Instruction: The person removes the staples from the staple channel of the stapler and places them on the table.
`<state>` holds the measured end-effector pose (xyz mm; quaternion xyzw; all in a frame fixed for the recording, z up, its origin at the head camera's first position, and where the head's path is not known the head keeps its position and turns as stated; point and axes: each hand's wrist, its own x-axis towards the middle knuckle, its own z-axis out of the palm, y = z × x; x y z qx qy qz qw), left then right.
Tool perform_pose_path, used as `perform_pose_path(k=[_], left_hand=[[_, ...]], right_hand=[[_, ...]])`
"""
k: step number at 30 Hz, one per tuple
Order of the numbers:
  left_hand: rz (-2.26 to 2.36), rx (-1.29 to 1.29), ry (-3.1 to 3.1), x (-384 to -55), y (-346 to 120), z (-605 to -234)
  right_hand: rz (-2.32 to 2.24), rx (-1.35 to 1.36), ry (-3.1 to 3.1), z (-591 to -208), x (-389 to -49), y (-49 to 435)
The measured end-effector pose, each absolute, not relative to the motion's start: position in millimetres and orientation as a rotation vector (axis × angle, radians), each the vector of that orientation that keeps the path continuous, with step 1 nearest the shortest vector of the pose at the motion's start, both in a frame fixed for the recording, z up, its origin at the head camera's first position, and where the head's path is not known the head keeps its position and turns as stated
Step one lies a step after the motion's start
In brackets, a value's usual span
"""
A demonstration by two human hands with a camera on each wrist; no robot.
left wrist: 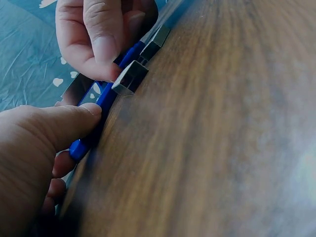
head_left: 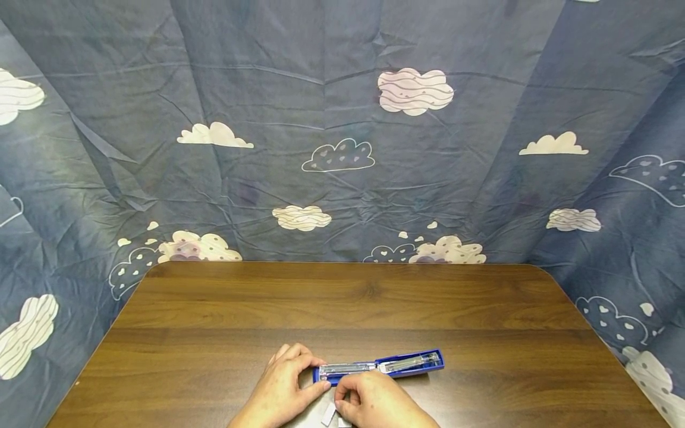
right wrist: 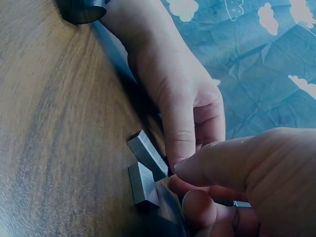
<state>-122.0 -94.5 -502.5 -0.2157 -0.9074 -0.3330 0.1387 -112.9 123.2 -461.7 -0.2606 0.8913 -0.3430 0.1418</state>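
Note:
A blue stapler [head_left: 409,364] lies opened out flat on the wooden table, its metal magazine [head_left: 348,368] showing. My left hand [head_left: 286,380] grips its left end, thumb on the near side and fingers on the far side. The left wrist view shows the thumb [left wrist: 74,118] against the blue body. In front of the stapler, my right hand [head_left: 374,401] has its thumb and index finger bent together beside two silver staple strips [head_left: 329,414]. Both strips [right wrist: 142,182] lie on the table in the right wrist view. Whether those fingertips pinch anything is hidden.
The brown wooden table [head_left: 342,303] reaches back to a dark blue curtain [head_left: 342,196] printed with clouds. Its side edges [head_left: 588,333] run near the curtain too. A dark band [right wrist: 86,12] shows at the left forearm.

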Motion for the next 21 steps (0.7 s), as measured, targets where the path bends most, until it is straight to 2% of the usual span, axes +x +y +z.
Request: perform_pose_path(k=[16, 21], left_hand=[[-0.924, -0.648, -2.576, -126.6, -95.6, -507.6], [-0.927, -0.668, -2.553, -128.3, -98.4, -510.5]], right_hand=[[-1.024, -0.814, 2.670, -457.8, -119.5, 126.7], [-1.114, -0.714, 2.744, -448.6, -123.1, 132.1]])
